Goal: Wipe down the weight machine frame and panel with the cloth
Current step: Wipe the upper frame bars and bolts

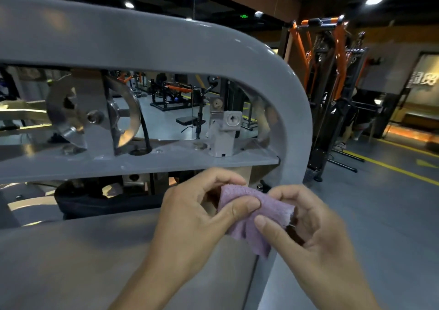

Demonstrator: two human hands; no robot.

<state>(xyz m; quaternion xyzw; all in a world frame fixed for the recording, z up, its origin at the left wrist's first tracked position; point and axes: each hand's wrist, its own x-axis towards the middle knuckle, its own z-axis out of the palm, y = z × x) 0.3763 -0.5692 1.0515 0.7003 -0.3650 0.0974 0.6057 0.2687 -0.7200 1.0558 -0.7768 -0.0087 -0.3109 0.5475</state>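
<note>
A small purple cloth (251,217) hangs between both of my hands, in front of the grey weight machine. My left hand (190,217) pinches its upper edge with thumb and fingers. My right hand (308,229) pinches its right side. The machine's grey frame (292,91) curves from the top bar down the right side, just behind my hands. A flat grey panel (83,257) fills the lower left, below the cloth. Neither the frame nor the panel is touched by the cloth.
Inside the frame sit metal pulleys (78,115), a black cable and a grey bracket (225,131) on a grey crossbar (142,165). An orange and black rack (332,84) stands at the right on grey floor with yellow lines. More gym machines show behind.
</note>
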